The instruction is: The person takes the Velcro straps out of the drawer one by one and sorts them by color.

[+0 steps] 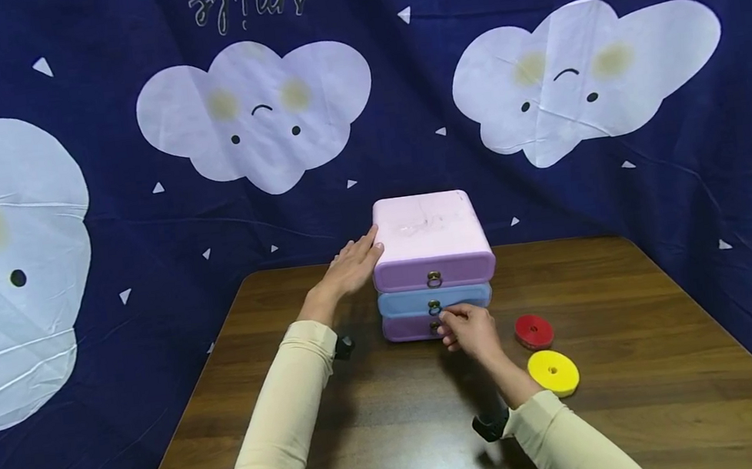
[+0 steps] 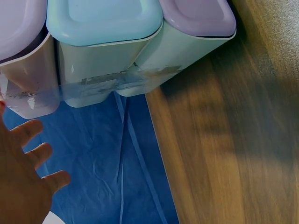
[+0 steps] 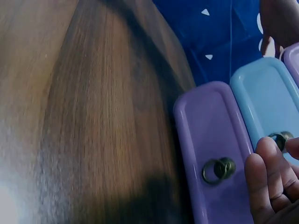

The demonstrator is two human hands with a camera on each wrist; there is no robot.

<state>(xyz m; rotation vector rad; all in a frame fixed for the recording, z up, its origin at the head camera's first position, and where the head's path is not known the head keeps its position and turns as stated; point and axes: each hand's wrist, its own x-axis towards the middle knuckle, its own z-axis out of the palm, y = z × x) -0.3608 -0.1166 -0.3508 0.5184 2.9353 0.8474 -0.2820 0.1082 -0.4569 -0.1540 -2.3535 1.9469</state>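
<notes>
A stack of small drawers stands on the table, with a pink top, a purple upper drawer, a blue middle drawer and a purple bottom drawer. Each front carries a bronze ring pull. My left hand rests against the left side of the stack near the top, fingers extended; the left wrist view shows them spread. With thumb and forefinger, my right hand pinches the blue drawer's ring pull. The bottom drawer's ring pull hangs beside the curled fingers.
A red disc and a yellow disc, each with a centre hole, lie right of the stack on the wooden table. Behind hangs a dark blue cloth with cloud prints. Clear tape runs across the stack's side.
</notes>
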